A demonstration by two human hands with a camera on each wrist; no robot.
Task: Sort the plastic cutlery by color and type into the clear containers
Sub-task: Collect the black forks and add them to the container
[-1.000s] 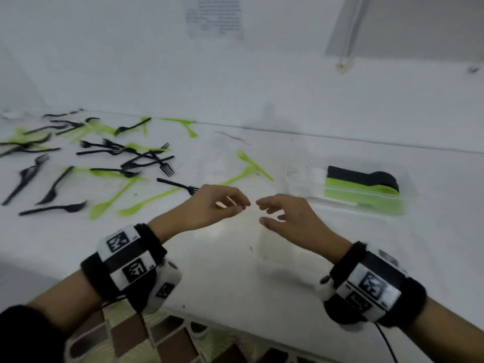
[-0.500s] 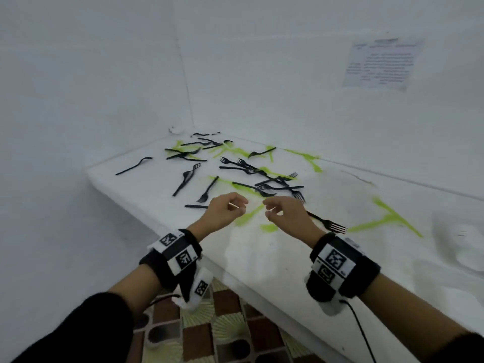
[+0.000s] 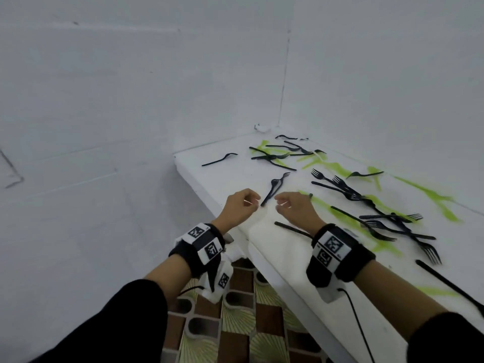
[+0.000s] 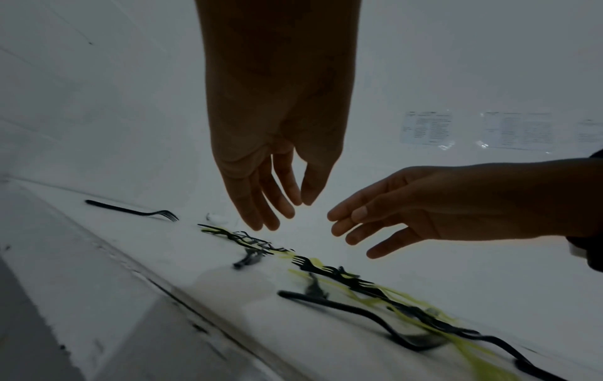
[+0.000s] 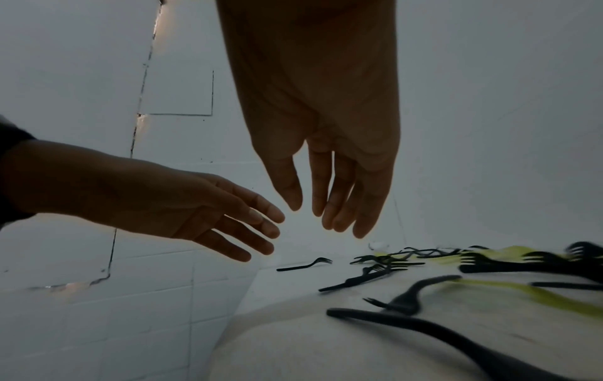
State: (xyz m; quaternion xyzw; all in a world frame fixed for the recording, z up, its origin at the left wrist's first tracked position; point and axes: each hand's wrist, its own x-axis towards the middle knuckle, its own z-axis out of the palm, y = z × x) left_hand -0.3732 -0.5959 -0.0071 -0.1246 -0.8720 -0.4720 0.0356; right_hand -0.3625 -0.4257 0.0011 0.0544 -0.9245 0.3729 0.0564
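Black plastic fork (image 3: 274, 189) lies just beyond both hands, handle near, tines far-right. Left hand (image 3: 239, 205) and right hand (image 3: 293, 208) loose, empty, equally close.

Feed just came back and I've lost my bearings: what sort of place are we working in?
Probably a staged recording booth, not a kitchen: a bare white tabletop set into a corner of plain white walls, printed paper notices stuck on a wall, and black plastic forks scattered among green plastic cutlery.

White walls (image 3: 104, 100), white table (image 3: 275, 247), patterned floor tiles (image 3: 243, 334)
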